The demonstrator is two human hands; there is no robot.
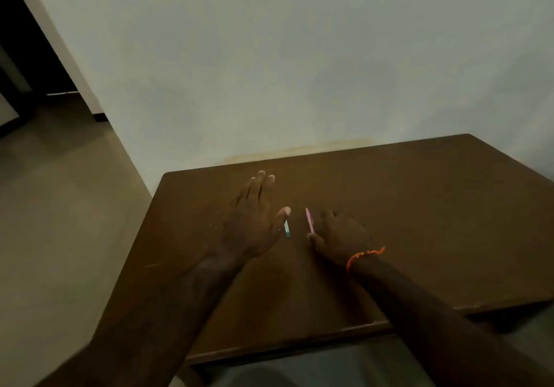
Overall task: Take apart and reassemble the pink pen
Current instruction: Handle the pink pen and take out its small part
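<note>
pink pen (309,220) lies on the brown table (419,207), touching the thumb side of the right hand (340,234). right hand palm-down, fingers curled over the tabletop, thumb tip at the pen's near end; can't tell if it actually grips the pen. pen's long axis runs away from the person, far end leaning slightly left. left hand (254,219) flat, palm down, fingers spread and extended, holding nothing. a small teal-and-white piece (287,228) (maybe a second pen, partly hidden) sits just under the left thumb. one pink pen, one teal piece. orange thread band (364,255) on right wrist.
</note>
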